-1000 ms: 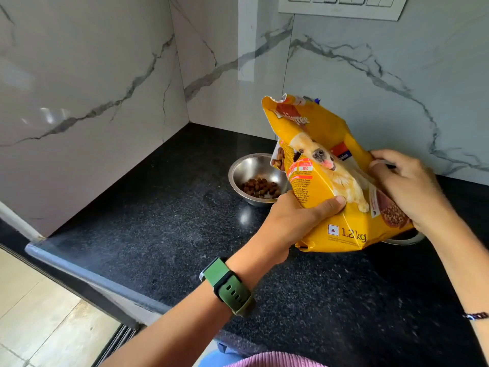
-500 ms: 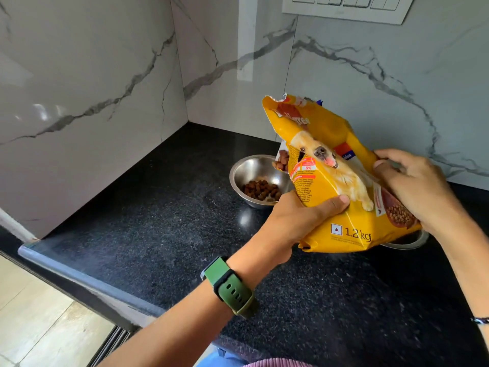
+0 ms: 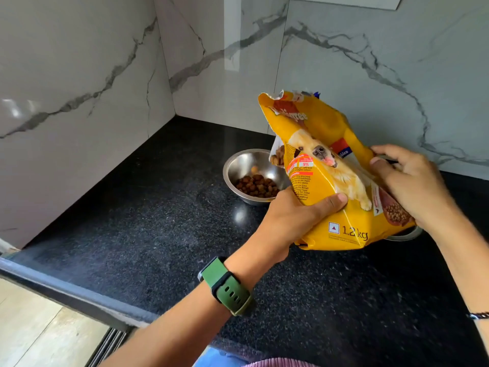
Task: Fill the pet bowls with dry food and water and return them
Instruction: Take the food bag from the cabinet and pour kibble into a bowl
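Note:
A yellow 1.2 kg dog food bag (image 3: 330,181) is tilted to the left over a steel bowl (image 3: 238,165) on the black counter. Brown kibble (image 3: 256,186) lies in the bowl's bottom, more kibble shows at the bag's opening, and one piece is falling in mid air. My left hand (image 3: 293,218) grips the bag's lower front, thumb across it. My right hand (image 3: 412,184) grips the bag's right side. A second steel bowl (image 3: 407,234) shows only as a rim behind the bag's lower right corner.
The black granite counter (image 3: 158,207) sits in a corner of white marble walls (image 3: 79,75). Its front edge runs along the lower left, with tiled floor below. A switch plate is at the top edge of the wall.
The bag has stayed tilted in both hands while kibble keeps dropping; the pile in the bowl has grown slightly. The hands have barely moved.

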Action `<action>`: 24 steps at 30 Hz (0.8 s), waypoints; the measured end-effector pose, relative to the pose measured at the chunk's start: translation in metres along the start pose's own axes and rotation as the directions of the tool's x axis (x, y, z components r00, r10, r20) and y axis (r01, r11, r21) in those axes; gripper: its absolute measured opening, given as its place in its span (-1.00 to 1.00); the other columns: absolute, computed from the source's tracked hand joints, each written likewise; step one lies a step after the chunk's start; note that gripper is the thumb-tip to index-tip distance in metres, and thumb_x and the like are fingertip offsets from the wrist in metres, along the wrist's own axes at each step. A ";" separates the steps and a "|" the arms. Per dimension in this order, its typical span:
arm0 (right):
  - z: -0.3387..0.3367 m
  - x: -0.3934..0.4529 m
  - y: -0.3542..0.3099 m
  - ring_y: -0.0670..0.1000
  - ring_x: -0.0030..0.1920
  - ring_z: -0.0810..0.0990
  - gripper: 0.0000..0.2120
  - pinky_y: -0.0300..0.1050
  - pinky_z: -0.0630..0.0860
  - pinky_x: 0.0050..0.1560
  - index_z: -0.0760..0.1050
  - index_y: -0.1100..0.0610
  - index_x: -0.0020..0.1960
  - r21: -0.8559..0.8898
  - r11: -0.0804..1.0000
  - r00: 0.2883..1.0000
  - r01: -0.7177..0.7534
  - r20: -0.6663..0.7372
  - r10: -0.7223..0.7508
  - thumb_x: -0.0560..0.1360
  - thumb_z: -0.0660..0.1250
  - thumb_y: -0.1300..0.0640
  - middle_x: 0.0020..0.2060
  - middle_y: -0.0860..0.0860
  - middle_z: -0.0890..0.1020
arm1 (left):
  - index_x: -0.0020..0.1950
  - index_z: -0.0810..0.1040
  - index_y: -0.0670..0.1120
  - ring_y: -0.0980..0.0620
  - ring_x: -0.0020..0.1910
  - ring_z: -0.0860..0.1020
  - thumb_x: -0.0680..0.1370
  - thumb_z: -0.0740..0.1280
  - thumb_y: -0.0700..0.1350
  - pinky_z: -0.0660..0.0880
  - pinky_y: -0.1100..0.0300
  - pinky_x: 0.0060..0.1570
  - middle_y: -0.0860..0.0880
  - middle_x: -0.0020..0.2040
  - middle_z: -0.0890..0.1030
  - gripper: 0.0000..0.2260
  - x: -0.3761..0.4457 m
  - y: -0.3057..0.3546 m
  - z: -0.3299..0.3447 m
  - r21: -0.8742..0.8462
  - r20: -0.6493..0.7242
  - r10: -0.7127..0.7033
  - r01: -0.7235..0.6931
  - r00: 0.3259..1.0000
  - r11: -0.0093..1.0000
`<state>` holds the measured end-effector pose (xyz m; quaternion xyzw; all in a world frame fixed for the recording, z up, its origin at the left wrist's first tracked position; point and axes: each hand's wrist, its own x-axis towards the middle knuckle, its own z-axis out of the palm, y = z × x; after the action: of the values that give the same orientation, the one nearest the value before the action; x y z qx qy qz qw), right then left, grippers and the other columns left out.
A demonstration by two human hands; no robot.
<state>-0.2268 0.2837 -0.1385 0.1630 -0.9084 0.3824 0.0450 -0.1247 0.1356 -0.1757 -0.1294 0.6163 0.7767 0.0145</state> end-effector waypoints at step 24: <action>0.014 0.003 -0.012 0.18 0.10 0.57 -0.78 -0.02 0.46 0.08 0.59 0.00 0.14 -0.084 0.995 0.997 -0.052 0.060 0.057 0.56 0.23 0.11 0.06 0.13 0.65 | 0.26 0.50 -0.07 -0.01 0.02 0.63 0.40 0.46 0.06 0.56 0.20 -0.19 -0.04 0.13 0.65 -0.52 0.004 0.011 -0.022 0.056 0.028 -0.149 0.148 0.988 0.987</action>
<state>-0.2254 0.2647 -0.1397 0.1480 -0.9285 0.3403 0.0129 -0.1265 0.1117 -0.1701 -0.1620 0.6251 0.7587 0.0857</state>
